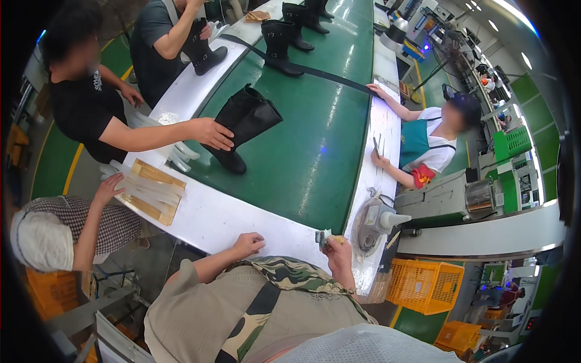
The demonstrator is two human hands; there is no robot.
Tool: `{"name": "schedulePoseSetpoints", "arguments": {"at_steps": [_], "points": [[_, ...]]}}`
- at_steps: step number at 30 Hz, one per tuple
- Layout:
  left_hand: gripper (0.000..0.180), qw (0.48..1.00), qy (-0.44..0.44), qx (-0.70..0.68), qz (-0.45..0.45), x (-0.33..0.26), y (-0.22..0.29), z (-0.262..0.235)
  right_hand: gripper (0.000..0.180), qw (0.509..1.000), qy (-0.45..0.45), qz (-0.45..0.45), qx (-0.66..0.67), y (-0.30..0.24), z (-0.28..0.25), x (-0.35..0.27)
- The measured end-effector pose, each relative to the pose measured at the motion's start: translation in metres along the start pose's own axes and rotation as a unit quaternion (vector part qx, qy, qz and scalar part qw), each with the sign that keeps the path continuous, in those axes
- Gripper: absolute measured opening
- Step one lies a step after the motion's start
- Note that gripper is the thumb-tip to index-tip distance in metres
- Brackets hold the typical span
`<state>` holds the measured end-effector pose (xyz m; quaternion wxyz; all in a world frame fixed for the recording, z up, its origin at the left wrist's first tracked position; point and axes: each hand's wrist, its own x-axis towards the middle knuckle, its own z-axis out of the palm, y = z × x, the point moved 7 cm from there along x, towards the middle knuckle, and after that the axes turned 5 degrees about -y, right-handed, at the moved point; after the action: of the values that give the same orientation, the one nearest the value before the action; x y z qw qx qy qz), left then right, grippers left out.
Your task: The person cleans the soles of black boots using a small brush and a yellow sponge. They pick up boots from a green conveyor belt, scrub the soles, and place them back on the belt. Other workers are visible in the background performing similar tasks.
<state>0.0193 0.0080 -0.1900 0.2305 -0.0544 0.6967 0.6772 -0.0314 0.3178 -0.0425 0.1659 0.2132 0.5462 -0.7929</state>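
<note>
My left hand rests at the near edge of the white worktop, its fingers loosely curled with nothing showing in them. Farther right, my right hand is closed around a small piece, dark green with a pale yellowish part; its exact kind does not show. Ahead of my hands, over the green conveyor belt, a black buckled boot tilts in the grip of a co-worker's hand. Neither of my hands touches that boot.
Several black boots stand farther along the belt. A dark strap crosses it. At left, a wooden tray holds translucent strips; a co-worker's hand touches it. A grey-white machine sits at right, with yellow crates beyond.
</note>
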Motion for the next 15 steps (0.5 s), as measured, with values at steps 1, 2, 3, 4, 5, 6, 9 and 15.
{"name": "schedulePoseSetpoints", "arguments": {"at_steps": [1, 2, 3, 4, 5, 6, 9, 15], "points": [[0.029, 1.0, 0.007, 0.007, -0.012, -0.003, -0.004, 0.004, 0.011, 1.0, -0.01, -0.003, 0.003, 0.0, -0.003, 0.0], [0.029, 0.999, 0.011, 0.017, -0.029, -0.007, -0.01, 0.005, 0.01, 1.0, -0.018, -0.002, 0.01, 0.004, -0.007, -0.001], [0.029, 0.999, 0.025, 0.005, -0.031, -0.004, -0.008, 0.004, 0.01, 0.999, -0.034, 0.001, 0.009, 0.004, -0.009, -0.004], [0.028, 0.998, 0.024, -0.023, -0.055, -0.001, -0.009, 0.003, 0.01, 0.999, -0.041, 0.0, 0.01, 0.004, -0.011, -0.006], [0.027, 0.995, 0.022, -0.049, -0.082, 0.003, -0.009, 0.001, 0.01, 0.999, -0.046, -0.001, 0.012, 0.006, -0.015, -0.008], [0.027, 0.991, 0.02, -0.076, -0.107, 0.005, -0.009, 0.0, 0.01, 0.999, -0.051, -0.001, 0.014, 0.006, -0.019, -0.011], [0.025, 0.986, 0.022, -0.079, -0.148, 0.01, -0.01, 0.0, 0.012, 0.998, -0.068, -0.001, 0.016, 0.009, -0.034, -0.015], [0.024, 0.989, 0.06, -0.06, -0.117, 0.001, -0.008, 0.003, 0.014, 0.996, -0.092, -0.003, 0.02, 0.0, -0.046, -0.024]]}}
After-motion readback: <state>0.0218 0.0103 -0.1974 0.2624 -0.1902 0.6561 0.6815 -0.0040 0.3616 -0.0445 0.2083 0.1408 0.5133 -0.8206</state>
